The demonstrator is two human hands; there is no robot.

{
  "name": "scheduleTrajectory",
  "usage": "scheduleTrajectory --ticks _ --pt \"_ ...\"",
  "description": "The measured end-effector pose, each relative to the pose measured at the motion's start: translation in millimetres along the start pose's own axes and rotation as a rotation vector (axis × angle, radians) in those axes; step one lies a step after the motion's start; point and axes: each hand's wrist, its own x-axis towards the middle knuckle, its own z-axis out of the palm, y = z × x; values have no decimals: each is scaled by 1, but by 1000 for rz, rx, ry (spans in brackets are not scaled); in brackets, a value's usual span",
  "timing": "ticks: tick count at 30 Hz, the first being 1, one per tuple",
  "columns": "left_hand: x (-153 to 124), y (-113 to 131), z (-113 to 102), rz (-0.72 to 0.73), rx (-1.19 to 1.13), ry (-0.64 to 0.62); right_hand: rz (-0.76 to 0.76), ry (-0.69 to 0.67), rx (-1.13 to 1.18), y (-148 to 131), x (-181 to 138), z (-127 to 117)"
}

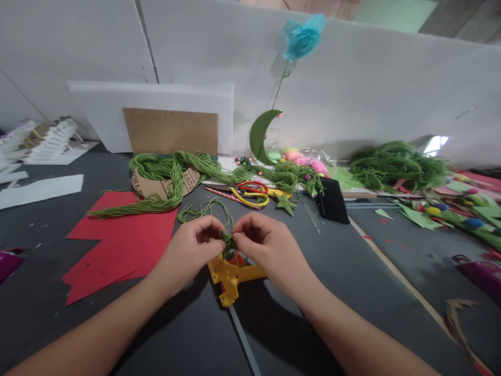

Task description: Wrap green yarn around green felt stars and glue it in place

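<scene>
My left hand and my right hand meet in the middle of the view, fingers pinched together on a small green yarn piece held between them. A loose strand of green yarn trails from it back over the table. Just below my hands a yellow glue gun lies on the dark table, its cord running toward me.
Red paper lies to the left. Bundles of green yarn, a cardboard disc, scissors, a green star, a black phone and a green crescent with a blue flower sit behind. More yarn and pompoms crowd the right.
</scene>
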Motion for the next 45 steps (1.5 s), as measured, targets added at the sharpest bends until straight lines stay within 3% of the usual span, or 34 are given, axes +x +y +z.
scheduleTrajectory --ticks 8,13,16,24,34,45 --pt "-1 1 0 -4 -10 53 -2 -18 36 2 0 1" --pt "-1 -2 -2 -79 -230 -98 3 -12 26 1 -1 1" --pt "-1 -2 -2 -110 -243 -145 -3 -9 -6 1 -1 1" --pt "-1 2 0 -175 -325 -91 -94 37 -10 2 -2 -3" --pt "-2 2 -1 -121 -351 -104 -79 45 -140 -5 -3 -7" --pt "-3 1 2 -96 -226 -95 -72 -22 -159 0 -8 -1"
